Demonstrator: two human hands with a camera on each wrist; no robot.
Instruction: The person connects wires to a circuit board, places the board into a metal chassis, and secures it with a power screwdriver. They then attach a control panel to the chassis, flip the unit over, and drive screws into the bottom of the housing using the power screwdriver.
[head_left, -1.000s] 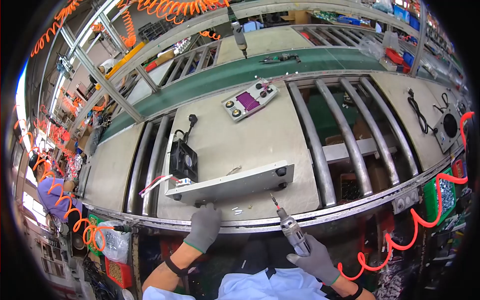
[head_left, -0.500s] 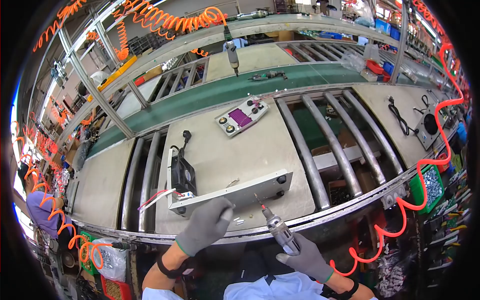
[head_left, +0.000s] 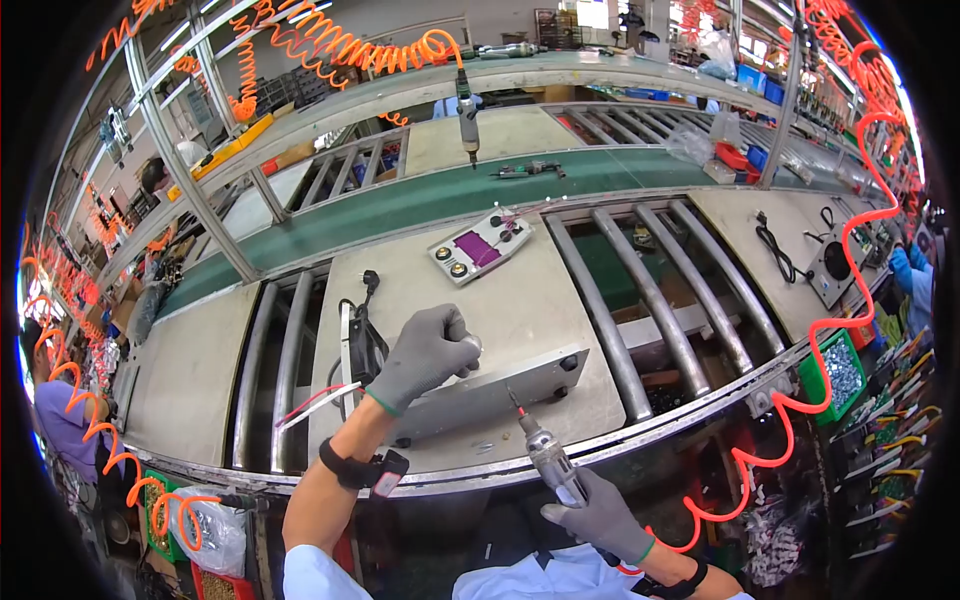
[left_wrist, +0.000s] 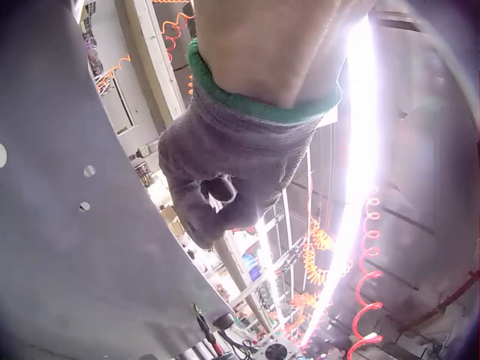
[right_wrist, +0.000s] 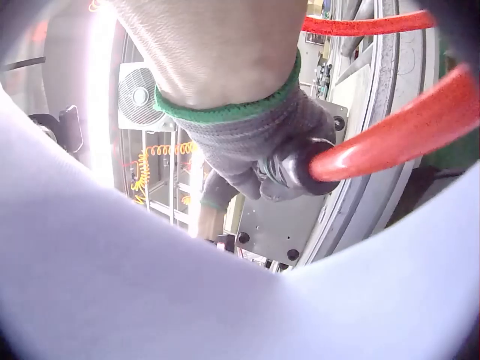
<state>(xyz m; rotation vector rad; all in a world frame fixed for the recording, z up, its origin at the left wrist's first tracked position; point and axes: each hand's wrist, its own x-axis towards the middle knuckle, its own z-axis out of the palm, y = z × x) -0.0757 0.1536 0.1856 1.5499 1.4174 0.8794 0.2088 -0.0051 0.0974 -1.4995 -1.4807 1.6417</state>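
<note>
My gloved left hand (head_left: pixel 425 355) is over the upper edge of a grey sheet-metal chassis (head_left: pixel 490 400), covering part of it. Its fingers are curled, with thumb and forefinger forming a ring in the left wrist view; I cannot tell if they pinch something small. The gloved right hand (head_left: pixel 605 520) grips a power screwdriver (head_left: pixel 548 460), its bit pointing up at the chassis front. A red hose (right_wrist: pixel 397 139) leaves the tool's rear end. Behind the left hand stands a black fan (head_left: pixel 365 345), partly covered. Red and white wires (head_left: pixel 312 405) stick out at the chassis's left end.
A grey unit with a purple panel (head_left: pixel 480 248) lies farther back on the board. Metal rollers (head_left: pixel 655 290) run to the right. Another screwdriver (head_left: pixel 468 120) hangs overhead. Small metal pieces (head_left: pixel 484 447) lie before the chassis. A green bin (head_left: pixel 832 375) of small parts stands right.
My left hand has risen from the chassis's lower front edge, up and over its top edge. The right hand keeps its grip on the screwdriver. The head view has shifted slightly.
</note>
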